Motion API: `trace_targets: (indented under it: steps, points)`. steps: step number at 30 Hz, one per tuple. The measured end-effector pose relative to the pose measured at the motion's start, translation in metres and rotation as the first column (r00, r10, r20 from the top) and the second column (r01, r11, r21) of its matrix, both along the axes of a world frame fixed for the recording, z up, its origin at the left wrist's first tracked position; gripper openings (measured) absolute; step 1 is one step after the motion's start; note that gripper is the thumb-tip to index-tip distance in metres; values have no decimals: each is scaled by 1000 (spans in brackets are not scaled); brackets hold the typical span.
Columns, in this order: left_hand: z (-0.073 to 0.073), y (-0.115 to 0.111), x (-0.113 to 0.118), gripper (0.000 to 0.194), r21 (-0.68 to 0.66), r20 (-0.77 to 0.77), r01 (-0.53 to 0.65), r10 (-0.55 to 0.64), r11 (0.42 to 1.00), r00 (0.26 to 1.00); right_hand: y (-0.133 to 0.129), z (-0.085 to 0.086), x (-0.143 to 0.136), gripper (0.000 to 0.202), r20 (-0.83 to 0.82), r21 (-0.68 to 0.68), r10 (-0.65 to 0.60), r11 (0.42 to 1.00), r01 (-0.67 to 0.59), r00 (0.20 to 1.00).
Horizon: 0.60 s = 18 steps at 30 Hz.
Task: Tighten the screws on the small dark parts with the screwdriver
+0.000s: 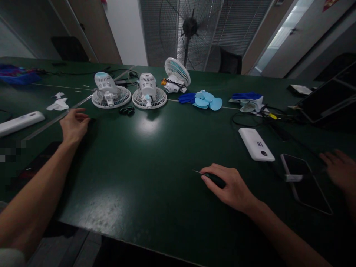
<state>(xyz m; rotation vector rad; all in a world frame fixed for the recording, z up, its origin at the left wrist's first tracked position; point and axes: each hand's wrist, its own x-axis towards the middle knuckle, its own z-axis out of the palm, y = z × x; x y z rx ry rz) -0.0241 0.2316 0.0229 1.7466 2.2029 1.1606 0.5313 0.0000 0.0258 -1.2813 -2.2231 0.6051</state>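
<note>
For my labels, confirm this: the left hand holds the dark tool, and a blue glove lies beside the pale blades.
Wrong hand: the head view shows the right hand holding the dark tool; a blue glove lies beside the pale blades.

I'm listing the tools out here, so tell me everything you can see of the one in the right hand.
A slim tool, perhaps a screwdriver: dark handle, partly covered by fingers, and a thin shaft that looks like metal. The right hand grips the handle, with the shaft pointing left over the green table. The tip is too small to make out.
</note>
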Motion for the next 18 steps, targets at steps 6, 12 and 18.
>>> trace_targets:
  steps: [6,12,18]
  points:
    - [-1,2,1,55,-20,95,-65,66,998,993,-1,0,0,19,7,20,-9,1000,9,1000]
    - [-5,1,2,48,-16,93,-79,80,997,992,-1,-1,1,21,8,5,-1,1000,1,1000]
    - [-4,-3,4,44,-26,66,-104,106,994,992,-1,-1,2,22,12,-10,6,1000,-6,1000]
